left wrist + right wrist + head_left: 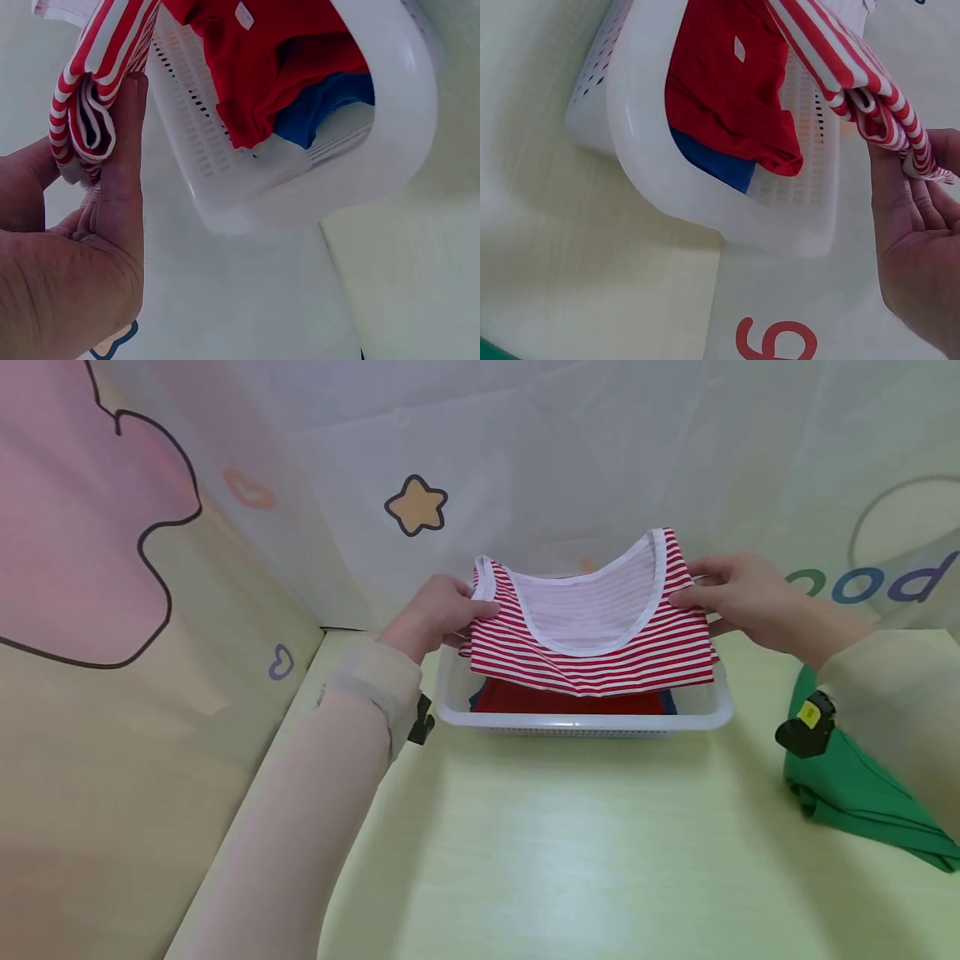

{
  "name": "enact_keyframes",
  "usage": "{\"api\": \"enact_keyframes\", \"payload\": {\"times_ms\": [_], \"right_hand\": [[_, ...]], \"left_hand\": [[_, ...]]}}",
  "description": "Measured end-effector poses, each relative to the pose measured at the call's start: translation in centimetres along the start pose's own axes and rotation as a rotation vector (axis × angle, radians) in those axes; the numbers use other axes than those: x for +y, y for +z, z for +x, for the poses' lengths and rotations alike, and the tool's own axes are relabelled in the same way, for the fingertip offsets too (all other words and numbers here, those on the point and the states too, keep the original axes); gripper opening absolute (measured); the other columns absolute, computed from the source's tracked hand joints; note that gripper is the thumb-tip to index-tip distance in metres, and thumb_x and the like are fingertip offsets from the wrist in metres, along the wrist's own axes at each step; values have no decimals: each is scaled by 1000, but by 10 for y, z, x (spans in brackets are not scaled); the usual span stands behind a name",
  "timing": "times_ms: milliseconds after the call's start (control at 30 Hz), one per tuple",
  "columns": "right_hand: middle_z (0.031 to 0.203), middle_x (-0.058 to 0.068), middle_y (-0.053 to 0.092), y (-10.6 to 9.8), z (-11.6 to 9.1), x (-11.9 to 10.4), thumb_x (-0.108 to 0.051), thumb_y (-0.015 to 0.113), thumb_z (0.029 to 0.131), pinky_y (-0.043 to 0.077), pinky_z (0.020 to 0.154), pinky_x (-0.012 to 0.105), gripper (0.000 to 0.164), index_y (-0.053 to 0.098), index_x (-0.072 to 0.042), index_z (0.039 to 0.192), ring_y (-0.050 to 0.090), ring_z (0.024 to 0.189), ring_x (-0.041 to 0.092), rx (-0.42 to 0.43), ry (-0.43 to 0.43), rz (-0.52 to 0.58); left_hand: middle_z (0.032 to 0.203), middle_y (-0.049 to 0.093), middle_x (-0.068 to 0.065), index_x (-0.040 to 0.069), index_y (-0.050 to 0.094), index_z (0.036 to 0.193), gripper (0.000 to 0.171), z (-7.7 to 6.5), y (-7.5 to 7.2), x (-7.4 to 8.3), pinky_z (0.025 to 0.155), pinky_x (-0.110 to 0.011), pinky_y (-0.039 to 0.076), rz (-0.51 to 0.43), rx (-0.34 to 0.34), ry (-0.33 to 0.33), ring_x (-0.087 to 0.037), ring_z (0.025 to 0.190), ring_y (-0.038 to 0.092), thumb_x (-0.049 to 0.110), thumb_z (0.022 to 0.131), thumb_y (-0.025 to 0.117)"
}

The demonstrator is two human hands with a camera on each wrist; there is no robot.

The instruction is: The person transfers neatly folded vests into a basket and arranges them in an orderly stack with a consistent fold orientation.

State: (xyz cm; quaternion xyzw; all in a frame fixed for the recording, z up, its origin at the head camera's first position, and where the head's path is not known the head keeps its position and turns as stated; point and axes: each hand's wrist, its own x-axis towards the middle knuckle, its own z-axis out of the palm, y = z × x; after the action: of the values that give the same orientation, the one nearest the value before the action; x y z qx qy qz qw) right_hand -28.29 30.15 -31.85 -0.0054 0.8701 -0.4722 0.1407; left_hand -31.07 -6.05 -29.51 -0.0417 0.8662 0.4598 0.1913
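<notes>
Now, starting at the left, note the left hand point(442, 606) pinching one folded side of the striped shirt point(592, 675), with the thumb on the near face and fingers behind. Moving inward, find the shirt held out between both hands, above the white basket point(581, 722). Cannot tell of any contact with the far rim.

Judging by the sag of the lower edge and the rolled layers at the sides, seems light, limp and thin, probably of stretchy knit. Hardly fragile and likely not slippery, but apt to slump or unfold if caught by a single layer. Best taken at both folded sides, with all layers pinched together, and kept level.

Beneath, inside the basket, see a red garment point(720, 90) with a small white label point(739, 49), lying over a blue garment point(712, 161) partly showing past the edges. Expect similar softness from both. Note also the perforated walls and smooth rounded rim, probably of fairly stiff plastic.

Farther right, see the right hand point(750, 597) pinching the opposite folded side, again with the thumb in front. At far right, find a folded green cloth point(847, 793) on the table point(562, 827), outside the basket, partly hidden by the right sleeve point(892, 693).
</notes>
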Motion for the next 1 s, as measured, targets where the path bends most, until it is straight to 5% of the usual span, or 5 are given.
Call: {"api": "enact_keyframes", "payload": {"times_ms": [533, 1000], "right_hand": [[152, 27, 51, 17, 1, -1, -35, 64, 108, 65, 86, 33, 73, 32, -4, 166, 68, 103, 17, -46, -1, -34], [146, 29, 52, 28, 7, 4, -30, 64, 109, 65, 81, 33, 67, 36, 0, 162, 65, 109, 30, -70, 5, -95]], "left_hand": [[119, 69, -13, 2, 62, 130, 35, 5, 17, -9, 88, -34, 63, 38, -9, -14, -23, 90, 71, 25, 105, 71], [118, 67, -12, 0, 61, 128, 32, 11, 33, -13, 78, -31, 61, 74, -30, -33, -18, 85, 65, 23, 106, 69]]}}
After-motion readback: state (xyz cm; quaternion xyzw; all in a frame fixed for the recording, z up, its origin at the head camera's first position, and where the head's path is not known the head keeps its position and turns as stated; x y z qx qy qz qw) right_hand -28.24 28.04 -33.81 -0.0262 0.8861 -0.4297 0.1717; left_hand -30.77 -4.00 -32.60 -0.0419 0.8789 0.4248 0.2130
